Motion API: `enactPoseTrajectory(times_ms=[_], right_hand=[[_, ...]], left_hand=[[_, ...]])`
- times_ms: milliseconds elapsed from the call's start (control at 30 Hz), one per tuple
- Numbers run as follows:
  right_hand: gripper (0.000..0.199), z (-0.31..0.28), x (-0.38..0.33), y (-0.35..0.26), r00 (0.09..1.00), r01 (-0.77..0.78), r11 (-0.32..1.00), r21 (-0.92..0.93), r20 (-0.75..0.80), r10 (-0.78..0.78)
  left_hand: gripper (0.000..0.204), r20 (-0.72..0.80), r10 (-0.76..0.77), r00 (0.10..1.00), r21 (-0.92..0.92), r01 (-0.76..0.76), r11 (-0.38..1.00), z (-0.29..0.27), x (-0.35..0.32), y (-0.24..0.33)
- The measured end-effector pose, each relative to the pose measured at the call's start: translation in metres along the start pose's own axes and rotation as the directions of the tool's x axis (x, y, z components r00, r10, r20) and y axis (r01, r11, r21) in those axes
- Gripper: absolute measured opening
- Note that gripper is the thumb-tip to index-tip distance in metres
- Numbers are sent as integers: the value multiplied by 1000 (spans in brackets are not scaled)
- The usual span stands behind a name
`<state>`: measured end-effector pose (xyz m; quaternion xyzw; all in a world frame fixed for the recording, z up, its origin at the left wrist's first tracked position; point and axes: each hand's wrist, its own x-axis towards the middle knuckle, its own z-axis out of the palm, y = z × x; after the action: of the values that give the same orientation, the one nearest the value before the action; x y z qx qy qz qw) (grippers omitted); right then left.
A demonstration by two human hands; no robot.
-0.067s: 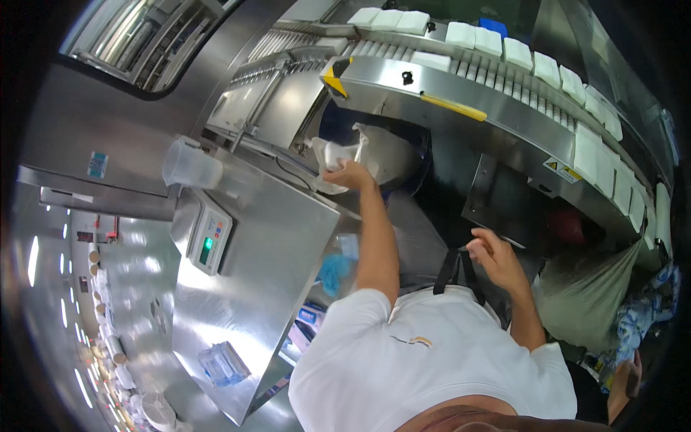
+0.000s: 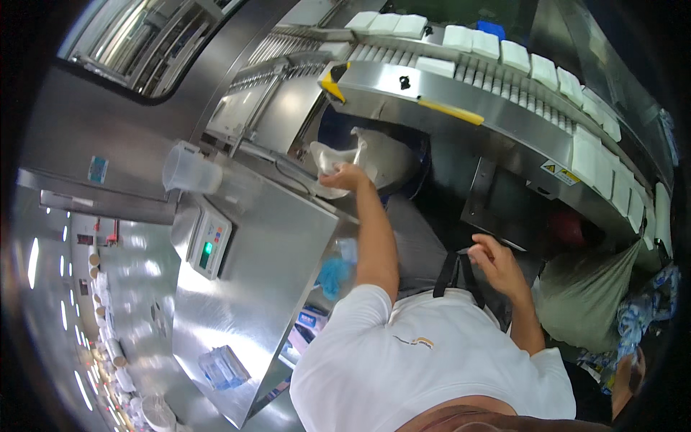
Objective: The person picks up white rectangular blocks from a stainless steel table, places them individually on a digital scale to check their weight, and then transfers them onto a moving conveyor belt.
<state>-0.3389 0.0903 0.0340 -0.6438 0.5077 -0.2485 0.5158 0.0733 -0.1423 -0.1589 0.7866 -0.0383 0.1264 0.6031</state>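
My left hand (image 2: 344, 177) reaches out at the mouth of a pale plastic liner bag (image 2: 389, 155) in a dark blue bin (image 2: 426, 162). Its fingers are bent together against whitish material at the bag's rim; whether that is only the bag or a separate piece, I cannot make out. My right hand (image 2: 497, 265) hangs in the air in front of my body, fingers loosely curved and thumb apart, with nothing in it.
A curved roller conveyor (image 2: 497, 78) carries several white packs (image 2: 543, 70). At left, a steel table (image 2: 266, 245) holds a digital scale (image 2: 209, 241), a clear jug (image 2: 193, 169) and a blue-white pack (image 2: 223, 366). Lower right, another person's hand (image 2: 626, 378) touches blue-white film (image 2: 640, 317) beside a large greenish sack (image 2: 586, 295).
My left hand has shifted slightly left and down at the bag, and the bright white lump above its fingers shows less distinctly. My right hand has barely moved.
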Motion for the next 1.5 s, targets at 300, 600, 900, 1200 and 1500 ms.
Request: enactPoseTrajectory(times_ms=[300,600,900,1200,1500], right_hand=[[40,2,-47,41,959,-193,975,111,-187,211],[41,3,-50,50,970,-114,993,-35,-219,103],[36,-4,-34,63,993,-54,998,26,-101,56],[35,-12,-22,70,994,-108,994,-22,-13,108],[33,-3,-1,100,973,-227,974,-17,48,228]], left_hand=[[37,946,-65,317,242,-558,794,28,45,-93],[62,970,12,242,183,-764,619,-32,-6,-38],[52,987,29,161,112,-793,598,-76,-29,-40],[42,933,355,-57,-293,-694,658,-123,-97,226],[30,677,706,209,-245,-840,484,-61,129,245]])
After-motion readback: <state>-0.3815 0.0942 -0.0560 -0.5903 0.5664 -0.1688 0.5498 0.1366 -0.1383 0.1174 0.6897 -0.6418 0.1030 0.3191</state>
